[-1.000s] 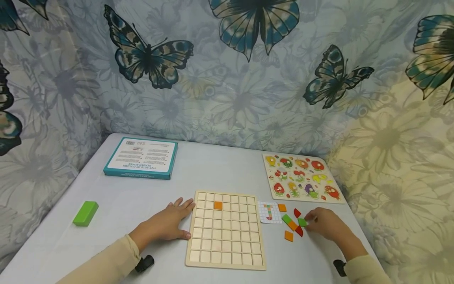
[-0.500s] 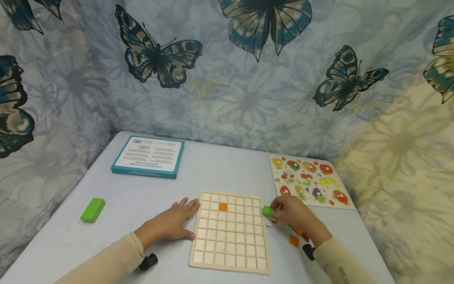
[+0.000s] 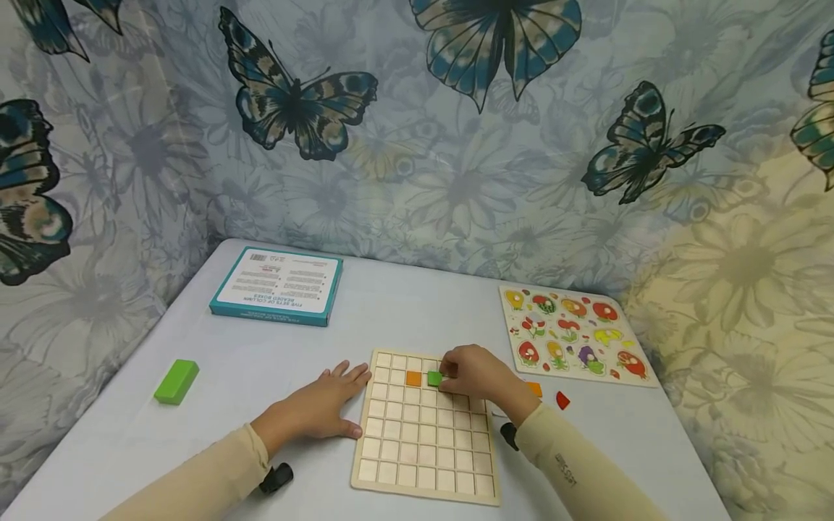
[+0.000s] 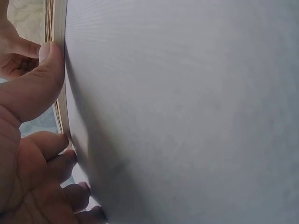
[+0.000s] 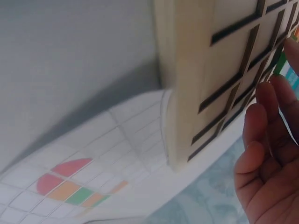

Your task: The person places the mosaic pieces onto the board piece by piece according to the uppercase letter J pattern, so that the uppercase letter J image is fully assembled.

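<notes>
A wooden grid board (image 3: pixel 426 456) lies on the white table, with an orange square tile (image 3: pixel 413 378) in a cell near its far edge. My right hand (image 3: pixel 481 375) reaches over the board and pinches a green square tile (image 3: pixel 434 378) just right of the orange one; whether that tile touches the board is unclear. Spread along the board's left edge, my left hand (image 3: pixel 311 407) touches it with thumb and fingers. In the right wrist view, a gridded pattern card (image 5: pixel 135 112) with coloured shapes lies against the board's edge; the right forearm mostly covers it in the head view.
Right of the board are a red piece (image 3: pixel 563 400) and an orange tile (image 3: pixel 534 388); the right arm hides other tiles. A fruit puzzle board (image 3: pixel 580 333) lies at back right, a teal-edged box (image 3: pixel 276 286) at back left, and a green block (image 3: pixel 177 382) at far left.
My right hand has picked up the green tile from the loose pieces and carried it left over the board, beside the orange tile. My left hand stays at the board's edge.
</notes>
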### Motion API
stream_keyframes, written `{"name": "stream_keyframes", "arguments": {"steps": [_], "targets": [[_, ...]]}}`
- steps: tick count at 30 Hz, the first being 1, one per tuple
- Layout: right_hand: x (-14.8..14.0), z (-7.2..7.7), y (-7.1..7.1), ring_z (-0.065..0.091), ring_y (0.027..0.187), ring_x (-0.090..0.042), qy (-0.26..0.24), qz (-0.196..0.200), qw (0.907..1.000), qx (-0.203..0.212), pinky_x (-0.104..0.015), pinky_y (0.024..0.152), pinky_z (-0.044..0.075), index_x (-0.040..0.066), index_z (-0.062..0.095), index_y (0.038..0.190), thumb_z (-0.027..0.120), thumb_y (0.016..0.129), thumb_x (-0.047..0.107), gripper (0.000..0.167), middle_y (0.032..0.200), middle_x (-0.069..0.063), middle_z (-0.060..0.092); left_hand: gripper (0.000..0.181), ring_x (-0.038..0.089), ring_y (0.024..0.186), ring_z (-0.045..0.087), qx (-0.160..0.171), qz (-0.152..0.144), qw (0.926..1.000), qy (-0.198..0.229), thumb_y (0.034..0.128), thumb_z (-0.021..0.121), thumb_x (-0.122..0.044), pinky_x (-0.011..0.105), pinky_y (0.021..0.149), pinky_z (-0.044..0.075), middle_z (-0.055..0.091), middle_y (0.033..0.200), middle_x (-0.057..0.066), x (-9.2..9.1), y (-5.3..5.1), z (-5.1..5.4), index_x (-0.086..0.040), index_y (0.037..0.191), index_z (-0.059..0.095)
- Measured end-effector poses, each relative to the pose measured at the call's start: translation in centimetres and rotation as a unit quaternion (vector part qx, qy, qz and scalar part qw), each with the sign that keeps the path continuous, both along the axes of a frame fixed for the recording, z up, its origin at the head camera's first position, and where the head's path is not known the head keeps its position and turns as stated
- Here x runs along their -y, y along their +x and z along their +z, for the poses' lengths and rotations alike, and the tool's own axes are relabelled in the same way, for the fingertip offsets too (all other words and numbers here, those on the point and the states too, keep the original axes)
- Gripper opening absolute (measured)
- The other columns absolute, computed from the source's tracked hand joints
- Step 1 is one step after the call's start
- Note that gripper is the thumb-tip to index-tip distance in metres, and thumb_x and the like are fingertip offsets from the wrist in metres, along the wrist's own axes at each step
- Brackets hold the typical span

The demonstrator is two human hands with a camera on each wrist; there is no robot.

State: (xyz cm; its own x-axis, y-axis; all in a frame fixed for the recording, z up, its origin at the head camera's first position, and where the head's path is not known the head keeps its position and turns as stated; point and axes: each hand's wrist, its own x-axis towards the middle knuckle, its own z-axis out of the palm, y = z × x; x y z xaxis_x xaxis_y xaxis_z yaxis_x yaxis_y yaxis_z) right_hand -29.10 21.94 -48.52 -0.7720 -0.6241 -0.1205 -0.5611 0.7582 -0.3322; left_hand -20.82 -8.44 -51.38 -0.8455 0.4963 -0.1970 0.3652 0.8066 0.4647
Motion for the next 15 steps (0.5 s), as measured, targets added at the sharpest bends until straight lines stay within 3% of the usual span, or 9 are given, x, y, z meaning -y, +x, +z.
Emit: {"name": "stream_keyframes", "arguments": {"steps": [15], "targets": [[1.4,-0.1,0.6,0.050,0.067,-0.005,0.010,-0.005,0.9997,-0.023,-0.026,0.063,0.047,0.020,0.074,0.085,0.079,0.084,0.029,0.011,0.076,0.014,0.055,0.099,0.038,0.146,0.014,-0.002,0.003,1.0000,-0.002,0.0758,0.078,-0.051,0.057,0.113,0.018,0.026,0.159,0.009,-0.1,-0.1,-0.2,-0.006,0.153,0.033]]}}
